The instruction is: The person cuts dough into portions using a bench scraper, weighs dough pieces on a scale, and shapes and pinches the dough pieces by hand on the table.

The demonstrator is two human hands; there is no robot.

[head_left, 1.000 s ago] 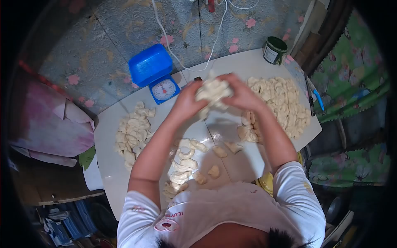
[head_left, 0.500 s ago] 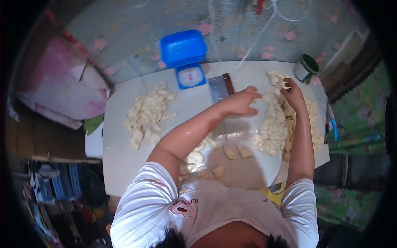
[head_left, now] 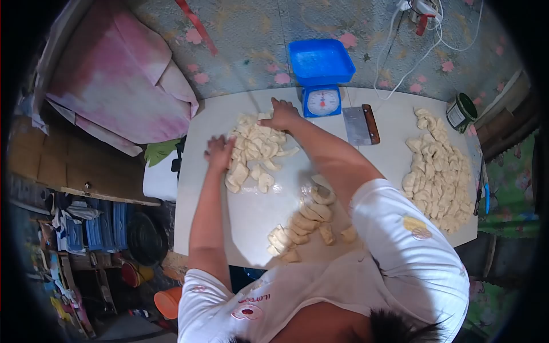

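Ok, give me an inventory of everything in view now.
Dough pieces: many, pale cream, left pile, near edge and right pile.
Table: one, off-white, centre.
Scale: one, blue, far edge.
Scraper: one, grey with brown handle, right of scale.
Tub: one, dark green, table's far right.
Tool handle: one, blue, table's right edge.
Cords and plugs: several, white, wall.
Wall: one, grey with pink flowers, behind table.
Sheet: one, pink and white, left.
Curtain: at least one, green, right.
Bucket: one, orange, lower left.
Clutter: several, mixed colours, lower left.
Shirt: one, white, bottom.
Left hand: one, bare, left pile's left edge.
Right hand: one, bare, left pile's far edge.
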